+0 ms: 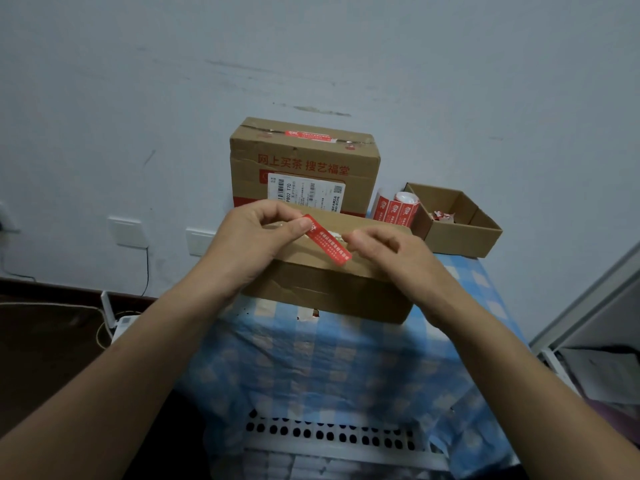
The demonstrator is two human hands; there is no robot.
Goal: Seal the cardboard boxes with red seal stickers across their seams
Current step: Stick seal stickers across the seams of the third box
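**Sticker held over the near box**

While my left hand [252, 237] pinches one end of a red seal sticker [327, 242] between thumb and forefinger, the strip slants down to the right above the top of the near cardboard box [332, 292]. My right hand [384, 249] sits at the sticker's lower end, fingers curled in; whether they actually grip the strip or only touch it, I cannot tell. The sticker's underside and any contact with the box top are hidden from me.

The near box lies on a blue checked cloth [322, 362], its long side facing me. Behind it stands a taller cardboard box [304, 168] with red print and a white shipping label on its front; a red seal sticker already crosses its top seam [306, 135].

To the right of the tall box, a roll of red stickers [398, 206] rests beside a small open carton [460, 233], touching or nearly touching its wall. Crumpled red-and-white scraps [443, 215] lie inside that carton.

A white perforated basket rim [329, 434] shows below the cloth's front edge.
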